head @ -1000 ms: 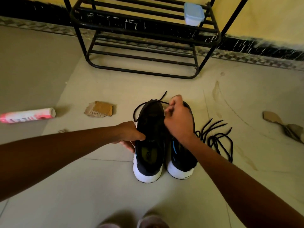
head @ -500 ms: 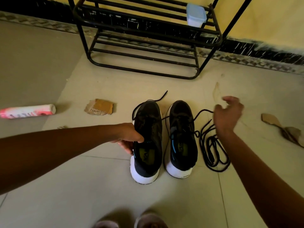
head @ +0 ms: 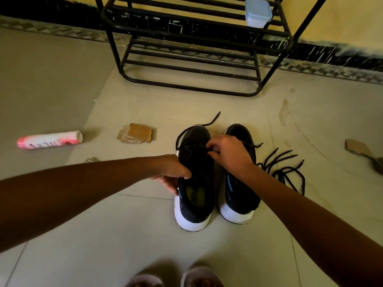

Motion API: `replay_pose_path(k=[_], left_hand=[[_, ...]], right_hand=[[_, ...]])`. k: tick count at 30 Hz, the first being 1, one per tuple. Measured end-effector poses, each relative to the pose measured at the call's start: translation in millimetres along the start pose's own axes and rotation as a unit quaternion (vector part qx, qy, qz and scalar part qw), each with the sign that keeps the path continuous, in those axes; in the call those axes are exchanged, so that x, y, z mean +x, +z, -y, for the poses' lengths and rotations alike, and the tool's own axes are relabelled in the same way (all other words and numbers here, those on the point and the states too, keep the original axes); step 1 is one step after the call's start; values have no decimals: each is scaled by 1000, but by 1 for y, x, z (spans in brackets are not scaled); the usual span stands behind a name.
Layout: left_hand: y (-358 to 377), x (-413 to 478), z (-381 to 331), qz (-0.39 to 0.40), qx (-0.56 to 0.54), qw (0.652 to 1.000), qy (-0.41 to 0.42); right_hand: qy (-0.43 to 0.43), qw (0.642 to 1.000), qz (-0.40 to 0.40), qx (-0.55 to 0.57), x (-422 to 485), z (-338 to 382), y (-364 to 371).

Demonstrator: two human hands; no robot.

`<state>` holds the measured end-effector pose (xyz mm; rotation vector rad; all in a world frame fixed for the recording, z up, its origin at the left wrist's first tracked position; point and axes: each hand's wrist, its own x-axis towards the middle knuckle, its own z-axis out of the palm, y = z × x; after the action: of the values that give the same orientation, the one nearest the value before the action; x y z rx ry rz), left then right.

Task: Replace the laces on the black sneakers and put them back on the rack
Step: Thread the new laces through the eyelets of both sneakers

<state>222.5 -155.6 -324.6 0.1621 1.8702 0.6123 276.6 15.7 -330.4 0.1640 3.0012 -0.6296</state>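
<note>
Two black sneakers with white soles stand side by side on the floor, heels toward me. My left hand (head: 171, 172) grips the left sneaker (head: 194, 195) at its collar. My right hand (head: 230, 154) hovers over the gap between the shoes, fingers pinched on the black lace (head: 199, 126) at the left sneaker's eyelets; one lace end trails past the toe. The right sneaker (head: 240, 195) is partly hidden under my right wrist. A loose pile of black laces (head: 286, 170) lies on the floor just right of it. The black metal rack (head: 186, 83) stands beyond.
A small clear plastic tub (head: 258, 12) sits on the rack's upper shelf. A pink-and-white spray can (head: 49, 139) lies at the left, a torn cardboard scrap (head: 135, 133) near the shoes, more cardboard (head: 358, 148) at the right. My slippered feet (head: 176, 278) show at the bottom.
My right hand swung out over the loose laces on the right, then came back to the left sneaker's lace. My left hand has stayed on that sneaker.
</note>
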Motion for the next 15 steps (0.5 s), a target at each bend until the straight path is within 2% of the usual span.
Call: replay_pose_path(k=[2, 4, 6, 8, 11, 15], left_hand=[[0, 2, -1, 0, -2, 1000, -1], [0, 2, -1, 1, -3, 1000, 2], [0, 2, 0, 3, -8, 1000, 3], [-1, 1, 1, 6, -12, 1000, 1], [-2, 0, 3, 11, -10, 1000, 0], [-3, 0, 3, 16, -7, 1000, -2]], right_hand=[[23, 998, 26, 43, -7, -10, -1], [21, 998, 43, 33, -14, -14, -2], [14, 998, 59, -6, -15, -12, -6], [25, 992, 83, -91, -12, -7, -11], [97, 971, 73, -205, -7, -9, -31], [219, 954, 27, -202, -3, -32, -68]])
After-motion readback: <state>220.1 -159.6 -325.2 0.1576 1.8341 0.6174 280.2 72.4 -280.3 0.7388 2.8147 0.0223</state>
